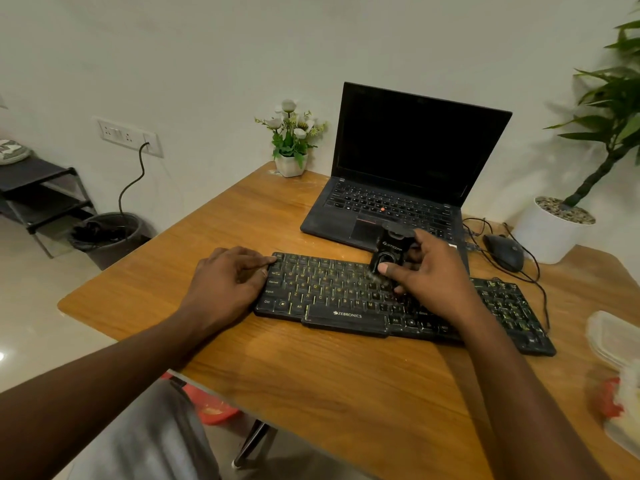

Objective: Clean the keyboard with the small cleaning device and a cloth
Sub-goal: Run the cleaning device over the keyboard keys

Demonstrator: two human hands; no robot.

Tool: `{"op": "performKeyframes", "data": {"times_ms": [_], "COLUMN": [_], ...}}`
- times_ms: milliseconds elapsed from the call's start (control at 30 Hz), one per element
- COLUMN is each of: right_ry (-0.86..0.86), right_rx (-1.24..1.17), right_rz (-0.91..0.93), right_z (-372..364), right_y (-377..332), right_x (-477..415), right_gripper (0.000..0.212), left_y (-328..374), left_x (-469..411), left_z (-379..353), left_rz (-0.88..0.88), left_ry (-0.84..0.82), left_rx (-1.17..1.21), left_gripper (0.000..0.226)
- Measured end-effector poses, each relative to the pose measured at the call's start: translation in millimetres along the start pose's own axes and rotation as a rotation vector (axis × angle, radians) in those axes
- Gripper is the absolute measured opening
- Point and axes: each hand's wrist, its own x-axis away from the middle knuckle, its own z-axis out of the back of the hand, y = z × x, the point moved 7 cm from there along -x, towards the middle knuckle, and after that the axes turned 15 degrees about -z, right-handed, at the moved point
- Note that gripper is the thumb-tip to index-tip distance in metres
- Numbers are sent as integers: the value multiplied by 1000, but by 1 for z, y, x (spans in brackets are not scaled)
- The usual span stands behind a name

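A black keyboard (332, 296) with yellowish legends lies across the wooden table (311, 382). My right hand (429, 271) grips a small black cleaning device (389, 252) and holds it down on the keys in the keyboard's middle upper rows; my thumb lies on its front. My left hand (228, 275) rests with straight fingers on the keyboard's left end, its fingertips on the top-left keys. No cloth can be made out.
An open black laptop (398, 188) stands behind the keyboard, a mouse (504, 251) with cables to its right. A small flower pot (291, 162) and a large white planter (550, 233) sit at the back. Plastic containers (616, 344) lie at the right edge. A bin (110, 233) stands on the floor at left.
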Motion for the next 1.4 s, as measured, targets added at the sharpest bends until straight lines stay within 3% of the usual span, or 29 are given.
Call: {"op": "performKeyframes", "data": {"times_ms": [133,467,667,1033,1400], "right_ry": [215,-37,148,8,151], "right_rx": [90,-124,69,130,222], "right_rz": [11,24,10,84,-24], "right_z": [13,-14,-4,-62,-3], "right_y": [3,-3,-3,-49,-16], "right_x": [-3,1,-2,-15,-21], "right_gripper": [43,41,43,37,49], "left_y": [0,-4,-5,-1,-2], "left_x": [0,1,0,0,0], "left_z": [1,-1,-2,1,0], "left_rz": [-9,-14,-8,-4,-11], "left_ry": [3,-16,-14,-1,-26], "left_rx": [-5,-17,-12,-11,-45], "left_gripper": [48,48,48,44,45]}}
